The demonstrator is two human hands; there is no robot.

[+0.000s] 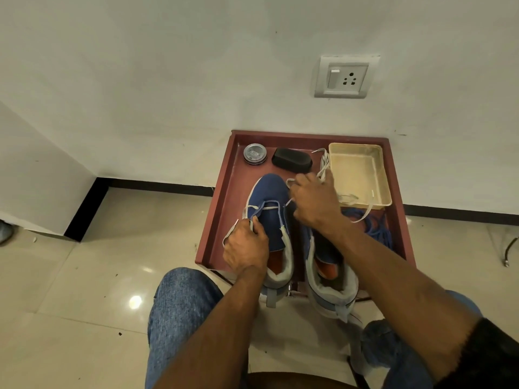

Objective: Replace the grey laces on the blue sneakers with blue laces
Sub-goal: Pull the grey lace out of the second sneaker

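Observation:
Two blue sneakers stand side by side in a maroon tray (222,192). The left sneaker (269,203) keeps a grey lace (266,206) only through its lowest eyelets near the toe. My left hand (245,244) pinches one end of that lace at the shoe's left side. My right hand (314,200) grips the lace's other end above the toe of the right sneaker (325,265), which it partly hides. Another loose grey lace (324,161) trails toward the cream tray. Blue laces (377,230) lie bundled at the tray's right, under my right forearm.
A cream plastic tray (359,172) sits at the back right of the maroon tray. A round polish tin (255,154) and a black brush (292,160) lie along the back. Behind is a white wall with a socket (346,77). My jeans-clad knees flank the tray on a tiled floor.

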